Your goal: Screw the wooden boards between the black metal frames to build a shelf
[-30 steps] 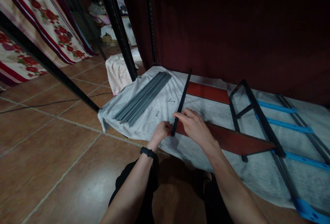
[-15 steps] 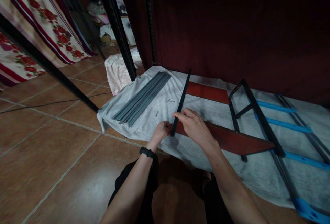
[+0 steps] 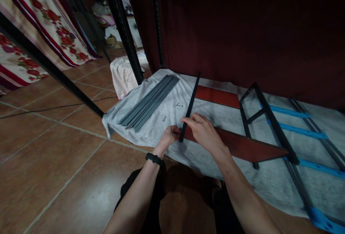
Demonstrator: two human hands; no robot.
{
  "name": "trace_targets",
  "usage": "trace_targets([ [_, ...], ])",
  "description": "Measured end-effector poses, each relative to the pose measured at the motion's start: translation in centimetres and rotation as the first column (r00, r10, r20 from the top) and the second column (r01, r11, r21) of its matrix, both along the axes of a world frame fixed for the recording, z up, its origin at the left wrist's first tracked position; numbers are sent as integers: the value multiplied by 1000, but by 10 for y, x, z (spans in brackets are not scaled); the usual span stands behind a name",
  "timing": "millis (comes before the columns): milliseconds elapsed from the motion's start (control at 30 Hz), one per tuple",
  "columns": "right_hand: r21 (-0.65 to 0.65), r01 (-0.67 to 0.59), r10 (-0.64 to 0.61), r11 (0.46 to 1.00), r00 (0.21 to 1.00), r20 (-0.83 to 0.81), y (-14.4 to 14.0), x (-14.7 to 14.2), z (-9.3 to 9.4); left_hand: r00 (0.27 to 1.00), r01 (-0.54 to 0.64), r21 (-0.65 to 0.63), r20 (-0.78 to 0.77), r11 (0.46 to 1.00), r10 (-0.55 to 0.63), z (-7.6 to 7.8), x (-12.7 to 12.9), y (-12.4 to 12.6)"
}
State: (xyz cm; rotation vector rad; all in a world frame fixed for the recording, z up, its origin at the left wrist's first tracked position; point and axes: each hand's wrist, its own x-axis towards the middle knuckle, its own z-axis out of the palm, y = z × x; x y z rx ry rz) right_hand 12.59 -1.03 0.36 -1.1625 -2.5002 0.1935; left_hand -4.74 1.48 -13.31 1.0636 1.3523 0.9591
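My right hand (image 3: 203,130) is closed over a black metal bar (image 3: 191,103), its thumb and fingers gripping near the bar's close end. At that same end my left hand (image 3: 171,136) pinches against the outer side of the bar; whatever is between its fingertips is too small to make out. The bar runs across the ends of two reddish-brown boards (image 3: 218,97), and the nearer board (image 3: 237,144) passes under my right hand. To the left on the grey cloth lie a few small screws (image 3: 164,118).
A bundle of grey metal rods (image 3: 149,101) rests on the grey cloth (image 3: 178,158). At right stand a black frame (image 3: 277,126) and bars with blue strips (image 3: 302,130). A black post (image 3: 54,65) slants down at left. Behind hangs a dark red sheet (image 3: 242,40).
Almost nothing differs. Both hands keep their places at the end of the black bar, and the view has shifted very slightly.
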Motion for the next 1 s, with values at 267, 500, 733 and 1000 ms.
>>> trace_targets([
  [267,-13,-25,25,1000,1000,-10,2,2,-2,996,74,-33,55,997,-72,5,-6,-2],
  [500,-33,-37,37,999,999,-12,2,3,-3,993,55,-6,-103,998,-55,1,-1,2],
  [733,-22,-45,45,999,999,-17,1,4,-3,992,94,20,-87,995,-92,-4,-4,7],
  [1000,-40,-48,48,998,999,5,1,3,-2,967,194,40,-174,980,-184,-11,-9,15],
])
